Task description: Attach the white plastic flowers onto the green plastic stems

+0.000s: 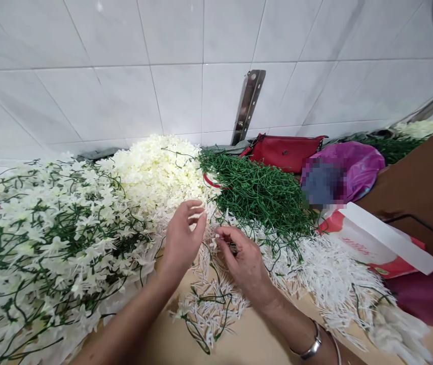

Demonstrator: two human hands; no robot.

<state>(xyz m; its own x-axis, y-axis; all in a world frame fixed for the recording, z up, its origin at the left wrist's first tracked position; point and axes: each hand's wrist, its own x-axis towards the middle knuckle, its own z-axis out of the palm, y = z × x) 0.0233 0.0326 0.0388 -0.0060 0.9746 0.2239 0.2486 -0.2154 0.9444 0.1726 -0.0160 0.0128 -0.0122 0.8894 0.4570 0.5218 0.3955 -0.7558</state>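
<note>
My right hand [247, 263] pinches a small white artificial flower [214, 242] between thumb and forefinger, and a thin green stem trails below it. My left hand [184, 235] hovers just to the left, fingers curved and apart from the thumb, with nothing visible in it. Under both hands lie loose thin white pieces [235, 306] and a looped green stem [214, 296] on the tan tabletop [155, 329]. Just beyond them is a heap of cream petals [155, 172]. A pile of bare green stems [264, 192] sits beyond my right hand.
Finished-looking white flowers on green stems [60, 243] fill the left side. More thin white pieces [334, 274] spread at right, beside a red-and-white box [376, 243]. A red bag [285, 152] and purple plastic bag [361, 162] stand near the tiled wall [178, 96] and metal bracket [249, 106].
</note>
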